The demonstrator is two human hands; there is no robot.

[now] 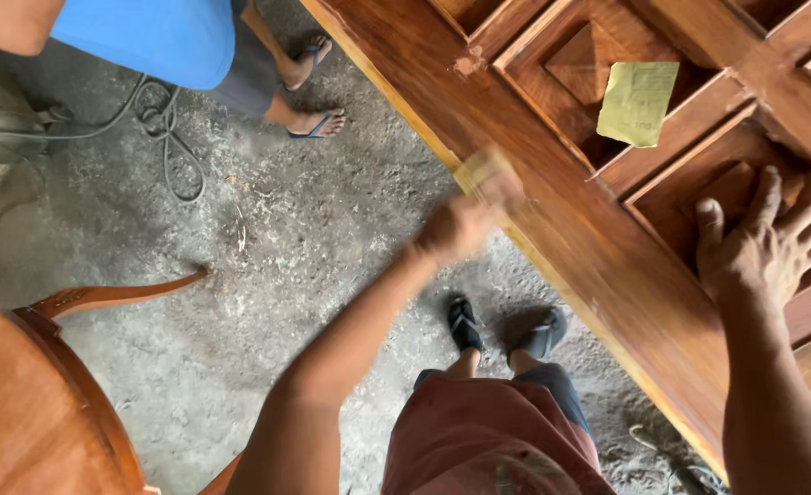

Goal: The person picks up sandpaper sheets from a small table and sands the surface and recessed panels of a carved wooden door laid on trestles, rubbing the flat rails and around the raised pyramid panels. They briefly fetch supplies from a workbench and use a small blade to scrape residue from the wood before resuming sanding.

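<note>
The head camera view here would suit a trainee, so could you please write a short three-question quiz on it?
1. True or false: the left hand presses a folded piece of sandpaper against the edge of the wooden door.
2. Where does the right hand rest?
A. on the concrete floor
B. flat on a recessed panel of the door
C. on the curved wooden chair
3. Fill in: a loose yellowish sheet of sandpaper lies on the ____.

Key
1. True; the hand is motion-blurred.
2. B, fingers spread on the panel.
3. Door, across its raised panels, apart from both hands.
</note>
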